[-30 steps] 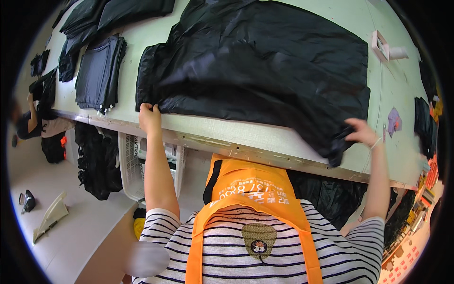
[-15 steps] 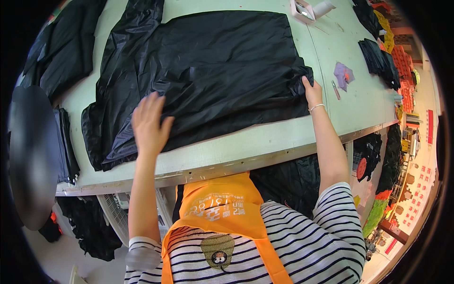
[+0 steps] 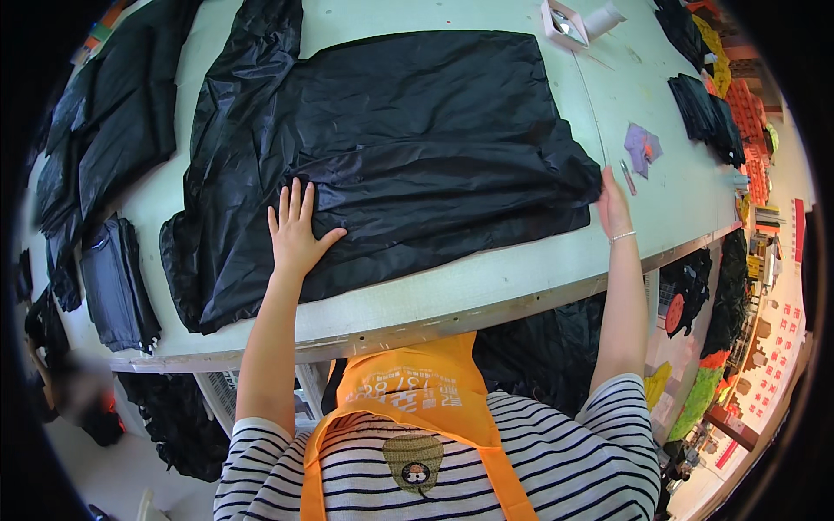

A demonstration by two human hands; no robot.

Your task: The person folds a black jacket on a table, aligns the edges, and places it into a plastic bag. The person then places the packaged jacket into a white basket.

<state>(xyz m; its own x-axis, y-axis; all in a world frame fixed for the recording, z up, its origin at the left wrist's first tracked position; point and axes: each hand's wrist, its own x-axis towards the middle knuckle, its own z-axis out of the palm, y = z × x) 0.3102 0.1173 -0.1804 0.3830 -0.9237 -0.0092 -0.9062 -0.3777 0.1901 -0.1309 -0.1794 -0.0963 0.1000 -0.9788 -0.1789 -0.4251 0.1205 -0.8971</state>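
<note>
A black, shiny garment [image 3: 434, 113] lies spread across the pale table, with creases running along its near half. One long sleeve-like strip of it stretches away at the far left. My left hand [image 3: 300, 230] rests flat on the near left part of the cloth, fingers spread. At the right edge, my right hand [image 3: 613, 204] pinches a corner of the black garment and draws it out to the side. The fingertips of that hand are partly hidden by the fabric.
Folded black cloth stacks [image 3: 117, 286] lie at the left and black pieces [image 3: 708, 117] at the far right. A pink box [image 3: 563, 24], a white roll [image 3: 604, 17], a purple scrap [image 3: 641, 148] and a small pen-like tool [image 3: 627, 177] sit on the table [image 3: 452, 282].
My right hand has pulled the garment's corner outward to the right and slightly nearer. My left hand has come down flat on the cloth, a little to the right. The blurred shape at left has shifted.
</note>
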